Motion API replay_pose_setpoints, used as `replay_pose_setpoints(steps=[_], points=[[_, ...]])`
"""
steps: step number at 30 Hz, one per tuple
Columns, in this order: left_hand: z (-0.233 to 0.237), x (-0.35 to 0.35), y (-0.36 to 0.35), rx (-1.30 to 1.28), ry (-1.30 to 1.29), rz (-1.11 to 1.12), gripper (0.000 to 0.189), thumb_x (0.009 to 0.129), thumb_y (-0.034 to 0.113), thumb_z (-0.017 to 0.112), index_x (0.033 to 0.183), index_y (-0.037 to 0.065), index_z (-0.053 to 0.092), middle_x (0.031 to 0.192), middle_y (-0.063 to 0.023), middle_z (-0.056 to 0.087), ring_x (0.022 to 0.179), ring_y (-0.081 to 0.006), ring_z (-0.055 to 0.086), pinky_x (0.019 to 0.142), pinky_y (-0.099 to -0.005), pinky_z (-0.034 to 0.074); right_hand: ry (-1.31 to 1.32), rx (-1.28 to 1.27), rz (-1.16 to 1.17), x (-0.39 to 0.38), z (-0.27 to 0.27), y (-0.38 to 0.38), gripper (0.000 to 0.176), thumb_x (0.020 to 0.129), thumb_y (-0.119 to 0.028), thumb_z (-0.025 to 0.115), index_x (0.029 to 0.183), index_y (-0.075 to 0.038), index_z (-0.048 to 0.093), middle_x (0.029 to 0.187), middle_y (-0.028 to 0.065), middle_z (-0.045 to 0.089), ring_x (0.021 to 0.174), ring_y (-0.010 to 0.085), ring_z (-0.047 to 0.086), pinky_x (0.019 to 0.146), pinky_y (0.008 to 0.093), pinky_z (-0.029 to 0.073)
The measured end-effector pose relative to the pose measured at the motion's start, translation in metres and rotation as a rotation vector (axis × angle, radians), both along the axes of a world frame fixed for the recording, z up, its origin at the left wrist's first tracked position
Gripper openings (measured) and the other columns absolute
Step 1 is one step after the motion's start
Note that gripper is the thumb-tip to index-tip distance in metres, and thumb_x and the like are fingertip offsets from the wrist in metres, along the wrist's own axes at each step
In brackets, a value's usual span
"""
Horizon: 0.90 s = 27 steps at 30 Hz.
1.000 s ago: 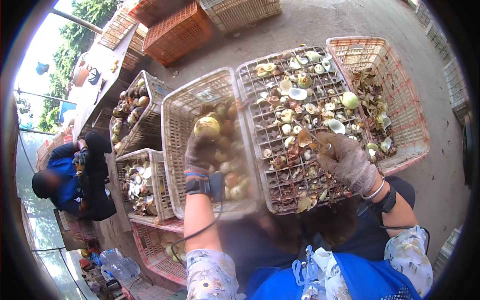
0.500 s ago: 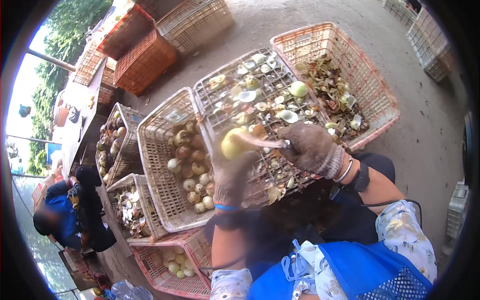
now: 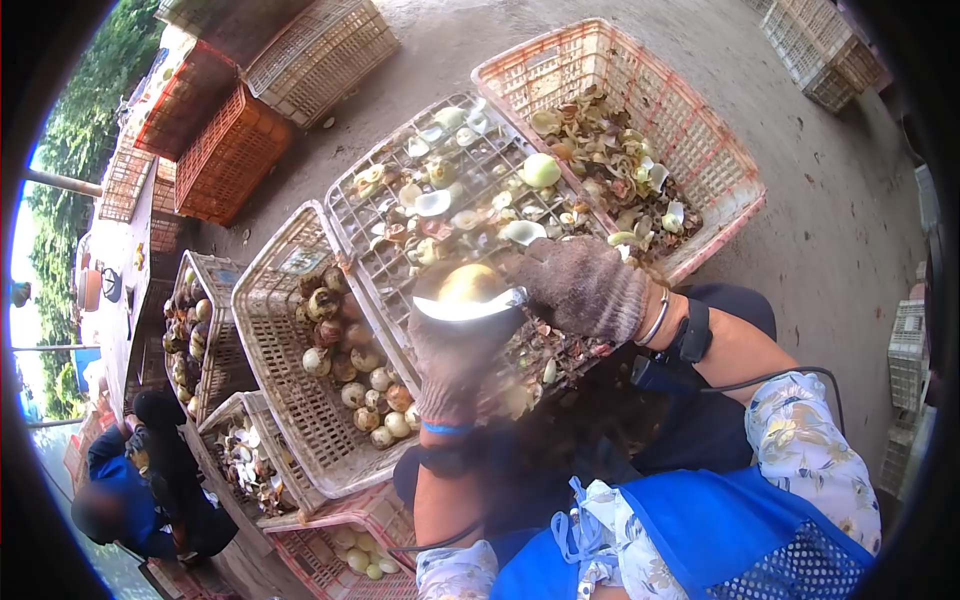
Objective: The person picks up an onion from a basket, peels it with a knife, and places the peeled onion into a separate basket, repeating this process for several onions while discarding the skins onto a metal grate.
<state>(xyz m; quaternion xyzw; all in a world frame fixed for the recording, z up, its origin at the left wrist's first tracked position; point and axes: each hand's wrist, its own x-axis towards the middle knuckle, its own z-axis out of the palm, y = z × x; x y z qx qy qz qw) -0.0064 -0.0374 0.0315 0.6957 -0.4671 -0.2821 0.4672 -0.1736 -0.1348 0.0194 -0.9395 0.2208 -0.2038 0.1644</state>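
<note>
My left hand [image 3: 452, 358], in a brown knit glove and blurred by motion, is closed around a pale yellow onion [image 3: 470, 281]. My right hand [image 3: 585, 290], gloved too, grips a knife; its handle is hidden in the fist. The shiny knife blade [image 3: 468, 308] lies across the near side of the onion. Beneath both hands is an upturned crate with a grid top [image 3: 372, 215], strewn with onion skins and cut pieces. A whole peeled onion [image 3: 541, 170] rests on that grid, beyond my right hand.
A crate of peelings [image 3: 740, 160] stands at the far right of the grid. On the left are a crate of unpeeled onions [image 3: 265, 330], a crate of scraps [image 3: 285, 475] and a low crate of peeled onions [image 3: 330, 555]. Another person [image 3: 125, 500] sits at far left.
The knife blade has moved from pointing over the onion's top to lying across its near side, its flat catching light. The camera view has shifted, moving the crates leftward in view.
</note>
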Motion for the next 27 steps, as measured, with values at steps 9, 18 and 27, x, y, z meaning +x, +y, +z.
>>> replay_pose_setpoints(steps=[9,18,27], points=[[0.031,-0.005,0.017,-0.128,0.615,-0.064,0.074,0.058,0.007,0.083,0.126,0.005,0.052,0.114,-0.0057,0.060,0.105,-0.0200,0.059,0.092,-0.0322,0.051,-0.233,1.221,-0.525,-0.018,-0.013,-0.028,0.049,0.083,-0.031,0.074,0.120,0.000,0.060,0.075,0.0031,0.064,0.050,0.0106,0.056,0.047,0.0241,0.046],[-0.001,0.000,0.014,0.034,0.557,-0.231,0.094,0.064,0.009,0.085,0.145,0.005,0.037,0.134,-0.0114,0.051,0.115,-0.0245,0.057,0.098,-0.0376,0.049,-0.726,1.326,0.042,0.008,0.019,0.013,0.035,0.085,-0.013,0.075,0.116,-0.002,0.062,0.106,0.0079,0.069,0.100,0.0133,0.064,0.083,0.0295,0.055],[0.020,0.001,0.016,-0.029,0.624,0.050,0.075,0.064,-0.006,0.068,0.135,0.005,0.045,0.110,-0.0103,0.061,0.094,-0.0192,0.063,0.076,-0.0295,0.056,-0.126,0.224,-0.125,-0.005,0.015,0.008,0.020,0.083,-0.014,0.068,0.102,-0.006,0.066,0.090,0.0182,0.065,0.081,0.0361,0.065,0.070,0.0444,0.053]])
